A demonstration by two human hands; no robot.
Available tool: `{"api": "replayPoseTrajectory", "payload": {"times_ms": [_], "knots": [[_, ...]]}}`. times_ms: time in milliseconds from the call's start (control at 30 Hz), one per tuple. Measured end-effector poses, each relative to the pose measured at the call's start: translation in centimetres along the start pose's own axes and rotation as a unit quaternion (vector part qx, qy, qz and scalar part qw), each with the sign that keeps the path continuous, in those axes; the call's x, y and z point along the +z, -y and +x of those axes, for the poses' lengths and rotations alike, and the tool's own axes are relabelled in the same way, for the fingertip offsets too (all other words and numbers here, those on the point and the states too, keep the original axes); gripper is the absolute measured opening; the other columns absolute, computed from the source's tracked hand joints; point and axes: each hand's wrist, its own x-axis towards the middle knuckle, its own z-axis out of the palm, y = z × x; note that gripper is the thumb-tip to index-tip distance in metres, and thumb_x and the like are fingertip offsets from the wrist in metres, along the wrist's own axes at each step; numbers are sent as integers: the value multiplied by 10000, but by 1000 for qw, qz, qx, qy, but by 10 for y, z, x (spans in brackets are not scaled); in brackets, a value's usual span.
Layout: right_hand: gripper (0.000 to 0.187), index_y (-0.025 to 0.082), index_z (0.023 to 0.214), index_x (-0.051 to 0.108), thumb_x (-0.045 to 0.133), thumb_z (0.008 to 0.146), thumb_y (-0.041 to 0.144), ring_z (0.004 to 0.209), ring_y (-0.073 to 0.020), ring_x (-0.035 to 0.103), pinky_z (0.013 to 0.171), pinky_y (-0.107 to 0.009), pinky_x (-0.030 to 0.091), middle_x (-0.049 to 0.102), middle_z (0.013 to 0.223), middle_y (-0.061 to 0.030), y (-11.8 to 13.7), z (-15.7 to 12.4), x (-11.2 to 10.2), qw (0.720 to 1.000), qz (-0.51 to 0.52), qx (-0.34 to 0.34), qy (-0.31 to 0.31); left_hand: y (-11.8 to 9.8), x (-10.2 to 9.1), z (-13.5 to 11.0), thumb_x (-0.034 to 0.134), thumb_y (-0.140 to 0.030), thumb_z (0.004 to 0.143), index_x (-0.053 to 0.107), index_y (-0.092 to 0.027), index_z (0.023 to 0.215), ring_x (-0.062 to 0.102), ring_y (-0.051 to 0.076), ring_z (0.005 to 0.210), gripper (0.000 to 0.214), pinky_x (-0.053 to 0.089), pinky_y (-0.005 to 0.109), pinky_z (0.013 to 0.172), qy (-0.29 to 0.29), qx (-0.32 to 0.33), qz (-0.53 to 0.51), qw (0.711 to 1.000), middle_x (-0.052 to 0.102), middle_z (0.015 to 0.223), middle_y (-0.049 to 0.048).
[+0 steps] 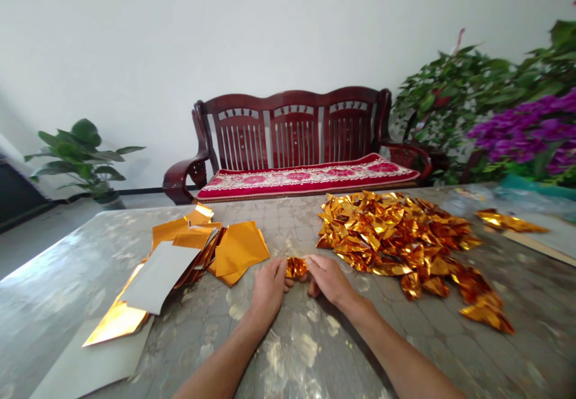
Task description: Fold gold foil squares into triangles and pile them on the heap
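Between my two hands is a small folded piece of gold foil paper, shiny and creased. My left hand pinches its left end, and my right hand pinches its right end. Both hands are low over the table, fingers closed and partly hidden behind the foil. Flat gold foil sheets lie in a loose stack to the left of my left hand. Right of my right hand is a large heap of folded gold foil pieces, some trailing toward the table's near right.
The patterned table fills the foreground. Grey-white sheets lie at left among the foil. At the right are a lone foil piece, a pale board and clear plastic. A wooden bench stands beyond, with plants on both sides.
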Motion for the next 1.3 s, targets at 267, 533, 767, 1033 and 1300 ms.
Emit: {"api": "replayPoseTrajectory", "payload": {"times_ms": [267,533,767,1033,1300], "knots": [[610,151,1180,625,251,965,584,413,-137,572,406,-236,429,691,703,-35,-9,0,-19,998,37,44,5,-7,-4,-2,405,-428,919,628,-199,769,638,165,520,354,440,220,506,12,-14,23,1000,677,597,23],[350,216,1007,737,429,951,373,833,-206,681,713,-271,446,758,896,-67,-7,1,-9,966,-226,-94,-79,2,-2,0,421,-447,901,679,-179,922,653,175,562,372,484,239,529,24,-6,-13,1000,689,639,30],[380,196,1085,725,443,947,412,871,-221,678,791,-307,469,753,905,-69,-11,1,-11,980,-137,-106,-98,3,-1,2,480,-470,856,678,-166,857,579,120,464,363,409,190,431,19,-20,-53,998,670,604,20],[348,189,1037,743,539,893,430,957,-221,663,874,-335,499,738,1031,-71,-3,3,-12,979,82,-150,-109,-6,-4,-4,626,-573,713,611,-143,757,415,47,343,433,243,161,348,72,-115,-235,962,630,562,2],[301,182,1000,752,620,824,387,857,-212,682,806,-336,536,751,925,-60,3,-2,-4,974,147,-128,-117,-13,1,-14,599,-602,714,509,-182,594,269,39,311,446,138,192,357,76,-127,-254,956,450,397,-55]]}}
